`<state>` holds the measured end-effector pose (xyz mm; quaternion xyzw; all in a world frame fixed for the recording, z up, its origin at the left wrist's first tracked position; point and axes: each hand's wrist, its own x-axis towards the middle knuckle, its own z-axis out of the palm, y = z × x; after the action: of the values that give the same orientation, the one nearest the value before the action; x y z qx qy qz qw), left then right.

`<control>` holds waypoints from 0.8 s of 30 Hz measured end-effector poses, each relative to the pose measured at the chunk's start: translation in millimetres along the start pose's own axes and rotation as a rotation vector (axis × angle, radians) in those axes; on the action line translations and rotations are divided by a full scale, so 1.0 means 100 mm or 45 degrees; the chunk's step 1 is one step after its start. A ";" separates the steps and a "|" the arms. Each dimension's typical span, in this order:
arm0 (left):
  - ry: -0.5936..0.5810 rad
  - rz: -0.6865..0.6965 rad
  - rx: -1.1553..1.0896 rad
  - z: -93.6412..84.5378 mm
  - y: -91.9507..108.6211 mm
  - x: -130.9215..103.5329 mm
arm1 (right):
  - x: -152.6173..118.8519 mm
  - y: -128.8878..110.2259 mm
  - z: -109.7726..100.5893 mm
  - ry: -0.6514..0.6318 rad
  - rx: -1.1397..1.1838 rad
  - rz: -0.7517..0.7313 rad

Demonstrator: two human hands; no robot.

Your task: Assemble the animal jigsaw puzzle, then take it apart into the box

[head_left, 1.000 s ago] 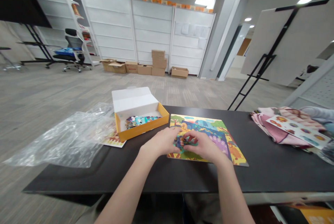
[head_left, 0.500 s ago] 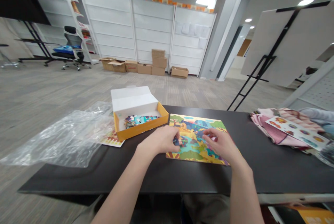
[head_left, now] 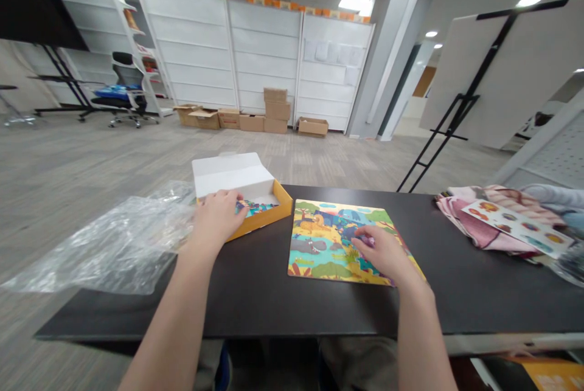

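A colourful animal jigsaw puzzle (head_left: 314, 266) lies flat on the black table, with a hippo, a lion and an elephant in its picture. My right hand (head_left: 383, 251) hovers over the puzzle's right half, fingers closed on a small purple puzzle piece (head_left: 369, 241). To the left, my left hand (head_left: 219, 214) is over the yellow box (head_left: 262, 219), thumb and fingers apart. Loose puzzle pieces (head_left: 260, 206) lie inside that box, whose white lid is raised; my left hand hides some of them.
Crumpled clear plastic (head_left: 114, 239) covers the table's left side. At the right lie pink cloths (head_left: 474, 227) with a sticker sheet (head_left: 515, 230) on top. Beyond the black table (head_left: 274, 306), cardboard boxes (head_left: 276, 111) stand along white shelving.
My left hand has moved left from the puzzle to the box, and the dark piece in it no longer shows. My right hand stays over the puzzle with its purple piece.
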<state>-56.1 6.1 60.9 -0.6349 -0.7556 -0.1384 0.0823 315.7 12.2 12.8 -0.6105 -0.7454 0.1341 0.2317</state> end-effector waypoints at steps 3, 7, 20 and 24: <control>0.161 0.115 -0.105 -0.02 0.19 -0.04 | 0.07 0.00 0.12 0.008 -0.090 -0.076; 0.243 0.366 -0.379 -0.11 0.49 -0.12 | 0.23 -0.08 0.33 0.041 -0.154 -0.170; -0.290 0.803 -0.384 0.08 0.82 -0.30 | 0.20 -0.19 0.34 -0.130 -0.194 -0.181; -0.449 0.813 -0.370 0.12 0.89 -0.35 | 0.10 -0.26 0.28 -0.201 -0.080 -0.221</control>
<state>38.6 -8.4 48.2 -0.8571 -0.4952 -0.1002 -0.1004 277.4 18.8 3.0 -0.5383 -0.8151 0.1379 0.1638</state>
